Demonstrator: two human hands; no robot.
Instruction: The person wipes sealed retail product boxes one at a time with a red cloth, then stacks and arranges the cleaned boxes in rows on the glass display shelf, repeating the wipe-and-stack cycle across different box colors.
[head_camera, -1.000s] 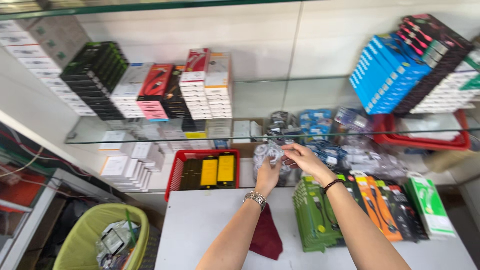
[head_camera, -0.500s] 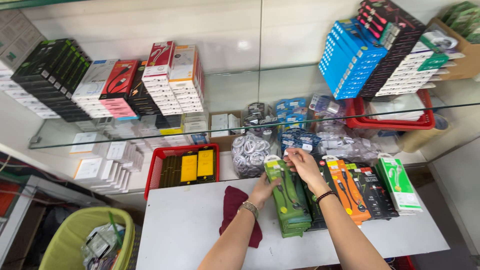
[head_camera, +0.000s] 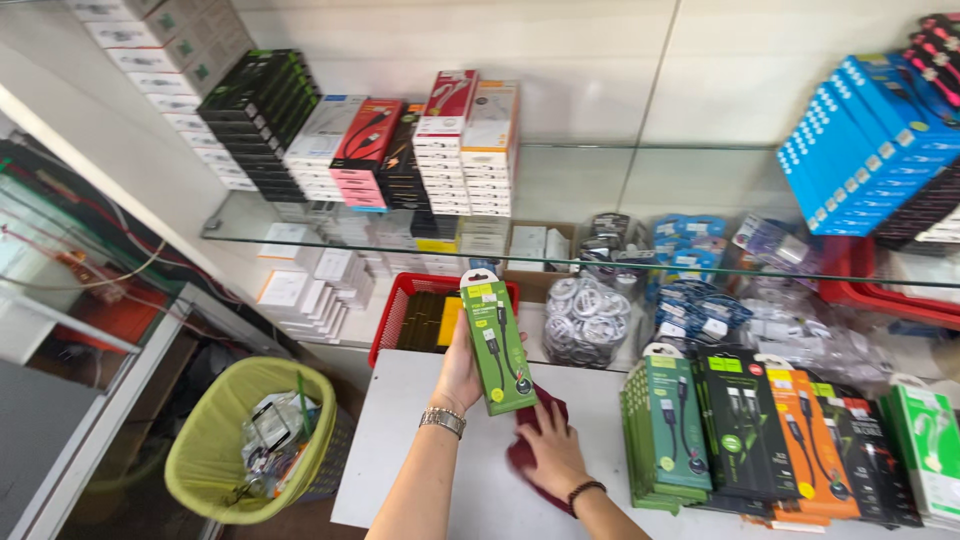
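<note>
From the head view, the left hand (head_camera: 462, 368) is closed around a green cable package (head_camera: 496, 343), thumb across its front, holding it upright above the white surface (head_camera: 420, 455) and just in front of the red basket (head_camera: 398, 318). Just right of and below the package, the right hand (head_camera: 549, 449) lies spread flat on a dark red cloth (head_camera: 522, 447), pressing it against the surface. Right of the cloth stands a row of packaged cables, the nearest a green stack (head_camera: 664, 430), then black and orange ones. Behind the package and to its right sits a bag of coiled white cables (head_camera: 587, 321). Above it runs a glass shelf (head_camera: 560, 200) carrying stacked boxes. Left of the surface, lower down, stands a yellow-green bin (head_camera: 215, 455) with rubbish inside.
</note>
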